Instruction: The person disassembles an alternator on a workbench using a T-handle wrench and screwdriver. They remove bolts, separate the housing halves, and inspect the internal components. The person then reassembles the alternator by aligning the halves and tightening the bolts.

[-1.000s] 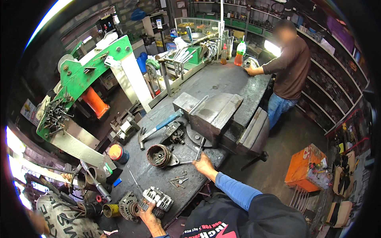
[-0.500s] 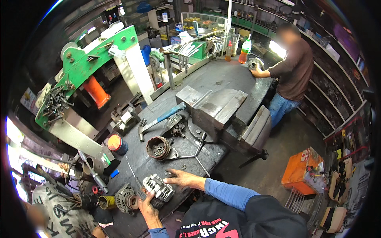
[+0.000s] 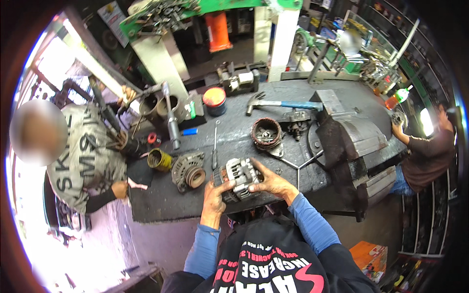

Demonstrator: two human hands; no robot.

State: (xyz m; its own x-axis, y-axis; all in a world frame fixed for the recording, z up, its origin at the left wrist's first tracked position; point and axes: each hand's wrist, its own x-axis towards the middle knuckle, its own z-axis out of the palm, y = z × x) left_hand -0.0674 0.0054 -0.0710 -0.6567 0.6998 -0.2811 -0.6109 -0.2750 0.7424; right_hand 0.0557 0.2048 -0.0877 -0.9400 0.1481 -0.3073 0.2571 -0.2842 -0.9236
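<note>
I hold a silver alternator between both hands above the front edge of the dark workbench. My left hand is closed round its left side, the thumb on top. My right hand wraps its right side, thumb across the casing. Left of my left hand lies another alternator, its pulley toward me. Beyond the held one, a thin metal wrench lies lengthwise. A stator ring with copper windings sits further back, beside a Y-shaped wrench.
A large vise fills the bench's right part. A blue-handled claw hammer, a red-topped can and a yellow can stand or lie around. One person is at the left end, another at the far right.
My view has swung left and down. My right hand has come from open beside the alternator to a grip on it; my left hand still holds it.
</note>
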